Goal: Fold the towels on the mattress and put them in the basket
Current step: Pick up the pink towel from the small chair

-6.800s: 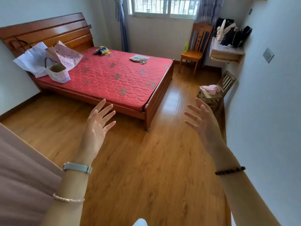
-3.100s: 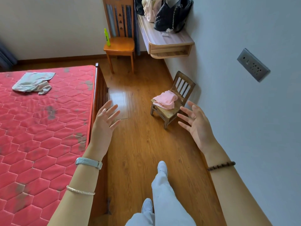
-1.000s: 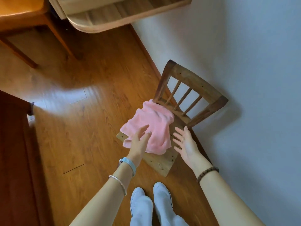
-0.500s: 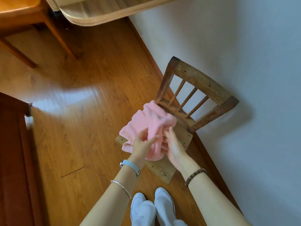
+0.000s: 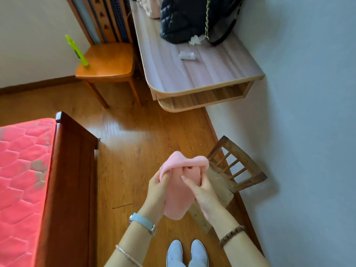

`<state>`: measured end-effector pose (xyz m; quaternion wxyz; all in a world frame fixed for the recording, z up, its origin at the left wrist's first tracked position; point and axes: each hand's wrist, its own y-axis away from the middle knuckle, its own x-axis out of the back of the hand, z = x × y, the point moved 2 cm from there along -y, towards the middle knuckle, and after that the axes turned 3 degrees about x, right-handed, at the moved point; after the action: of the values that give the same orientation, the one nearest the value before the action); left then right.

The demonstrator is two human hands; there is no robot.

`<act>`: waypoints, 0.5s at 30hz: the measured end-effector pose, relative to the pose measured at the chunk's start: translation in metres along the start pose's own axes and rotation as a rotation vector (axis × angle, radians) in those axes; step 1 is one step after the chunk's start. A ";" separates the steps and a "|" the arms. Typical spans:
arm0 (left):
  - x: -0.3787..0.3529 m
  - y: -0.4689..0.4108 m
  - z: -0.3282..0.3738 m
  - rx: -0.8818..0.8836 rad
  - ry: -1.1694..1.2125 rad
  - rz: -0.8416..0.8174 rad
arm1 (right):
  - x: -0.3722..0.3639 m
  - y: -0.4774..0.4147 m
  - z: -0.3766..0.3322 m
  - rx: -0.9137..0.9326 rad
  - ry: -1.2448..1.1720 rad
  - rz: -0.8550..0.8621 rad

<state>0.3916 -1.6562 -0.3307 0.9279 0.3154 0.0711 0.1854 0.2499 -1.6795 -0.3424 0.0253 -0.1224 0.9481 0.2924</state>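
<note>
A pink towel (image 5: 180, 191) hangs bunched between both my hands, lifted above the small wooden chair (image 5: 236, 168). My left hand (image 5: 157, 191) grips its left side, fingers tucked under the top fold. My right hand (image 5: 202, 191) grips its right side, thumb across the front. The red mattress (image 5: 21, 170) lies at the left in its dark wooden bed frame (image 5: 73, 170). No basket is in view.
A wall-mounted wooden shelf (image 5: 192, 74) carries a black quilted bag (image 5: 192, 16) and a small white tube (image 5: 186, 55). An orange wooden chair (image 5: 105, 62) with a green object (image 5: 76, 50) stands behind. The grey wall is close on the right. My white shoes (image 5: 186, 253) stand on the wood floor.
Both hands closed on the pink towel and lifted it off the small chair's seat. My view rose, bringing the shelf, the orange chair and the mattress corner into sight.
</note>
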 end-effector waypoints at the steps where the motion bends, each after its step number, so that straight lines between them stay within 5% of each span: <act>1: 0.005 0.013 0.016 -0.021 0.023 0.003 | -0.007 0.008 -0.016 0.019 0.008 -0.047; 8: 0.075 0.085 0.102 -0.175 0.299 0.178 | -0.062 0.053 -0.116 0.074 0.007 -0.210; 15: 0.165 0.149 0.112 -0.333 0.505 0.338 | -0.152 0.086 -0.152 0.143 0.068 -0.459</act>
<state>0.5265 -1.5456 -0.1530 0.8759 0.1113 0.2139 0.4179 0.3797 -1.6633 -0.1512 0.0678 -0.3423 0.9141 0.2067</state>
